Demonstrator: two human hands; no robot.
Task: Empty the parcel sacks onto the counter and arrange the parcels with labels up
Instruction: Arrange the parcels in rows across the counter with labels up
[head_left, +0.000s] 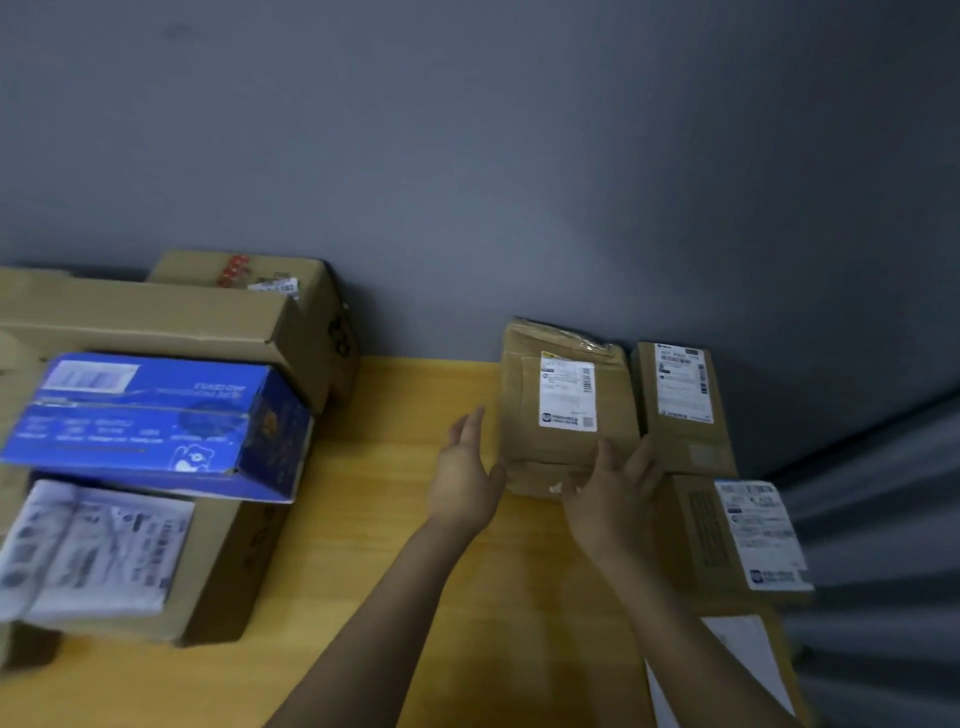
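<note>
Brown parcel (566, 410) flat on the yellow counter (395, 519), back against the grey wall (467, 182), white label up. Left hand (464, 470) just beside its left edge, fingers straight and together, thumb near the near-left corner; can't tell if it touches. Right hand (613, 493) over the near-right corner, fingers loosely extended and resting on the parcel. Small box (680, 405) just right of it, label up; labelled box (737, 535) nearer. Blue box (156, 415) stacked on cardboard boxes (171, 317) far left.
</note>
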